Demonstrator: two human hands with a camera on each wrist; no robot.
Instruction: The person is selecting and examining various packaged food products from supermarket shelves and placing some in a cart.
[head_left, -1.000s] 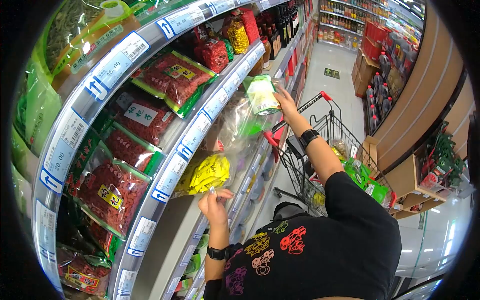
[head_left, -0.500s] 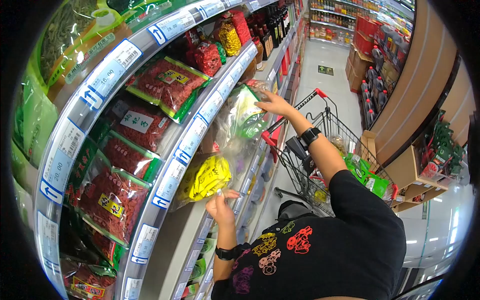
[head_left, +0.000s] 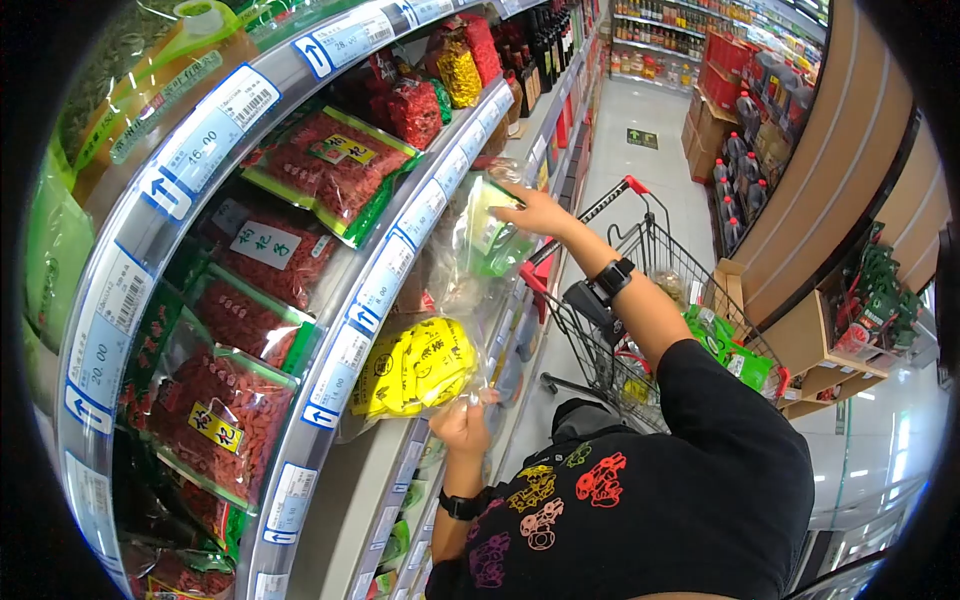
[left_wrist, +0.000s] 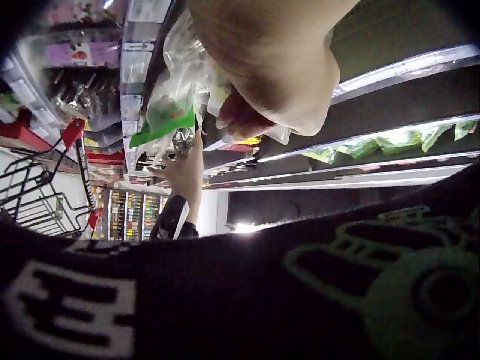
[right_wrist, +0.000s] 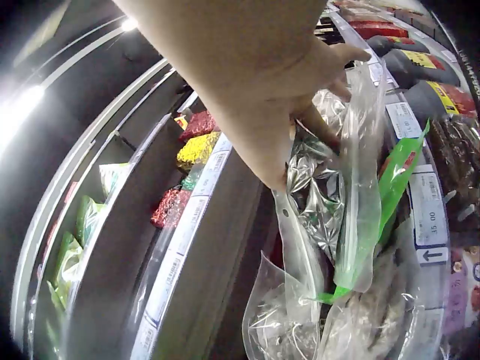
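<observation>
My left hand pinches the clear lower edge of a bag of yellow packets, tilted toward me at the shelf's front. Farther along, my right hand holds a clear plastic bag with a pale label and a green lower part. In the right wrist view, thumb and fingers spread across that bag's top, where crumpled silver wrapping shows inside the clear film. The left wrist view has my left hand close up, its fingertips mostly hidden.
Bags of red dried berries fill the upper shelf behind a price-label rail. A shopping cart holding green packages stands right of the shelf. Dark bottles and cartons line the aisle's far side.
My right hand has moved left and toward the shelf with the clear bag. The bag of yellow packets has tipped up to face me more, and my left hand has shifted right.
</observation>
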